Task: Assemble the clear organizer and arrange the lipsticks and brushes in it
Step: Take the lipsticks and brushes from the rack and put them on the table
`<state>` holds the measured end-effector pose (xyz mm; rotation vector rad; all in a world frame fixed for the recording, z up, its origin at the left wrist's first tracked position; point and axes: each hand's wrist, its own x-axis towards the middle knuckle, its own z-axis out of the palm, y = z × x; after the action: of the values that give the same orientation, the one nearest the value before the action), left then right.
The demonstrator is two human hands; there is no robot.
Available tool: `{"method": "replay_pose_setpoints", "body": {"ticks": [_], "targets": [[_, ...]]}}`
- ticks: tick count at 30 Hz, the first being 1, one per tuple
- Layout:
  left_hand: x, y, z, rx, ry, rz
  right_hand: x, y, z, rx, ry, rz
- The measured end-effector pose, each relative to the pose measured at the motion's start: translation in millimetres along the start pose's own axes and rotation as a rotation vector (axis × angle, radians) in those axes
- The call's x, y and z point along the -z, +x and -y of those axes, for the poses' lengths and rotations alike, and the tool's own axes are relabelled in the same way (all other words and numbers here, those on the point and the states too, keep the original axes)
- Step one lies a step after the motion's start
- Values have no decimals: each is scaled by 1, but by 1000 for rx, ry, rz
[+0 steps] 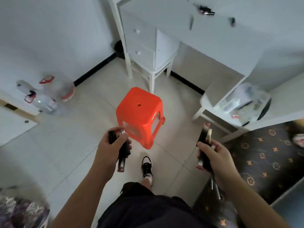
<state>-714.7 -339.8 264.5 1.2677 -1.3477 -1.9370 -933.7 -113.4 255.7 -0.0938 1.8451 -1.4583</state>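
I am mid-carry, my left hand [113,145] curled around dark lipsticks [120,148] and my right hand [213,155] clutching brushes [204,145], so next I must reach the clear organizer [243,102] at right and set them inside.

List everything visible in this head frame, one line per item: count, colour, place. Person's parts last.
stool: 1, orange-red, floor centre
dressing table: 1, white, top centre to right
dark small items: a few, blurred, on the dressing table top
clear organizer parts: 1 heap, clear, white ledge on the right
water jugs: 2, clear with red handles, floor at left wall
patterned rug: 1, dark with orange motifs, floor right
shoe: 1, black and white, below the stool
left hand: grips black lipstick tubes
right hand: grips brushes and tubes, mostly black
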Motion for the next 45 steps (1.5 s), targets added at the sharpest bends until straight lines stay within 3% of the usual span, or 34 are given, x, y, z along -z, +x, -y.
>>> {"method": "replay_pose_setpoints", "body": {"ticks": [10, 16, 23, 32, 40, 45], "targets": [[-112, 176, -85, -38, 182, 306, 22, 93, 92, 146, 65, -243], [-186, 252, -130, -202, 373, 399, 50, 160, 127, 142, 87, -328], [-284, 347, -156, -202, 342, 372, 97, 291, 186, 137, 131, -325], [-412, 459, -208, -209, 275, 246, 170, 458, 292, 94, -19, -252], [-460, 557, -235, -212, 394, 243, 152, 564, 325, 51, -102, -203], [-497, 658, -243, -281, 599, 265, 125, 643, 336, 4, -214, -284]]}}
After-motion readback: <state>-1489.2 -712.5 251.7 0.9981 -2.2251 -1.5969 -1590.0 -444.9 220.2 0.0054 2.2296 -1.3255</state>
